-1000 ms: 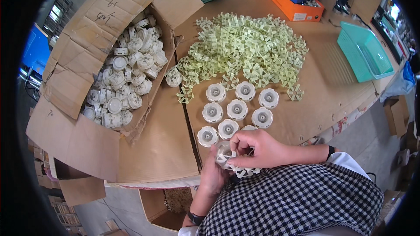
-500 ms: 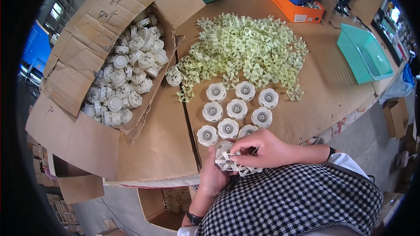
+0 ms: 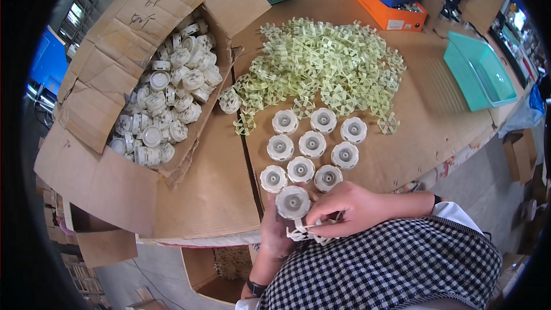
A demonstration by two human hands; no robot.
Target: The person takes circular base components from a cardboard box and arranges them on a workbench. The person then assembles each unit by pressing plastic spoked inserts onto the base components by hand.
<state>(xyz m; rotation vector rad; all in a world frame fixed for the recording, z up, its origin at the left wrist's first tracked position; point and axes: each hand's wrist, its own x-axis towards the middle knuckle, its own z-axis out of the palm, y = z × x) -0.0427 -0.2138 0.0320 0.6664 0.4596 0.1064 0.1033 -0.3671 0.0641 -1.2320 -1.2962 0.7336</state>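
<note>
Your left hand (image 3: 276, 232) gripped a white cap (image 3: 293, 202), and your right hand (image 3: 351, 211), just beside it, clasped pale clips (image 3: 298, 234). Nine more caps (image 3: 312, 144) lay on the cardboard (image 3: 212, 195).

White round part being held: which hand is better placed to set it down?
Probably the left hand: it supports the white round part, while the right hand grips pale openwork pieces.

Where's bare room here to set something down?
Brown cardboard tabletop between the pale-green plastic pile and teal plastic basket; also left, between the open brown carton and dark seam. Crowded: around the pile and white round pieces.
</note>
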